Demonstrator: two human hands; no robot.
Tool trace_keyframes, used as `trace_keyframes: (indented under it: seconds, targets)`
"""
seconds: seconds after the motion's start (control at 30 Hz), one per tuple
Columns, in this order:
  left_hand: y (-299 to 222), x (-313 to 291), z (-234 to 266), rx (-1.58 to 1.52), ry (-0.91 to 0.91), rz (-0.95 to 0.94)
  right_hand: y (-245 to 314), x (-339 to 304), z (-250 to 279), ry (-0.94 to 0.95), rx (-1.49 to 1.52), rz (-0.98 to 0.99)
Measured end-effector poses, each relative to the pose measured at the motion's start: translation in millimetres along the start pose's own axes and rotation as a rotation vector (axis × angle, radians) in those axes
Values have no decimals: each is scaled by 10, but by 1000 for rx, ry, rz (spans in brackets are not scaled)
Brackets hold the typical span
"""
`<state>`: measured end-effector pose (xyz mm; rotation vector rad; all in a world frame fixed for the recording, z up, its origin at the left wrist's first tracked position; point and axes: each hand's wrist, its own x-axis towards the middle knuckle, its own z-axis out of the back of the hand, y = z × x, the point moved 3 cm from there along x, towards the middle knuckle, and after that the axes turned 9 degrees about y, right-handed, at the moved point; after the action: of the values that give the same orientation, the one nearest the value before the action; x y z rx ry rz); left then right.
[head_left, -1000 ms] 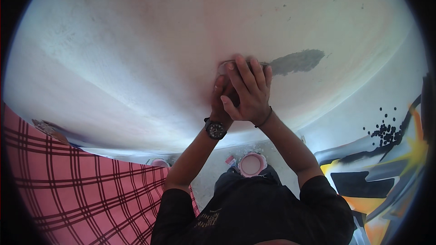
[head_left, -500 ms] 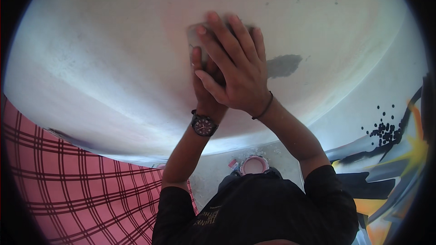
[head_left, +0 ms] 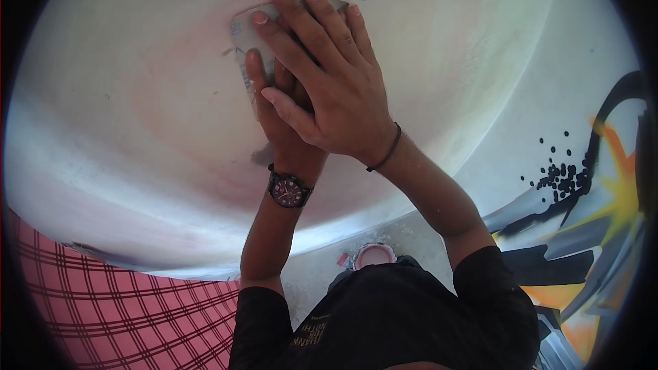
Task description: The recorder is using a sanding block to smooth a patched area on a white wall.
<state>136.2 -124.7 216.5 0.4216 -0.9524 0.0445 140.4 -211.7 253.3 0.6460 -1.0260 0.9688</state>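
My left hand presses a thin greyish sheet, apparently sandpaper, flat against a large curved whitish surface. Its outer fingers stretch along the sheet, and the rest are covered. Over it lies my right hand, fingers extended and slightly spread, bearing down on the back of the left. The sheet's edges stick out left of and above the fingers. A dark grey patch shows on the surface beside my left wrist, partly hidden by it. That wrist carries a dark watch.
On the floor below, close to my body, stands a round pink tub with pale pink contents, whitish specks around it. Pink plaid fabric or covering fills the lower left. At right is a wall painted in black, yellow and orange.
Both hands and the sheet have slid right and upward across the surface. The grey patch, earlier right of my hands, is now by my left wrist. My view has shifted too.
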Motion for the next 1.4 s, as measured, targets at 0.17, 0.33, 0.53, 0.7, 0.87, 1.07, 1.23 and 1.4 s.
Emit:
trace_keyframes:
  seconds: [0.17,0.33,0.53,0.7,0.87,1.07,1.23,1.4]
  targets:
    - [-404,160,64,-83,-5,-7,-333,-92,269,12,-24,-3]
    - [-729,293,48,-58,34,-19,-605,-206,490,14,-29,-23]
    - [-1137,433,-28,61,112,17,-963,-398,670,21,-45,-29]
    - [-1379,466,18,-204,-63,-69,-1047,-453,880,48,59,-135]
    - [-1594,429,5,-23,-78,-81,-1164,-615,915,77,27,-160]
    - [-1847,283,-208,419,-124,-29,-1254,-834,864,101,-37,-210]
    - [-1981,82,-398,1323,-195,110,-1291,-1056,697,106,-93,-222]
    - [-2018,-50,-568,2208,-265,223,-1407,-1424,455,44,-158,-154]
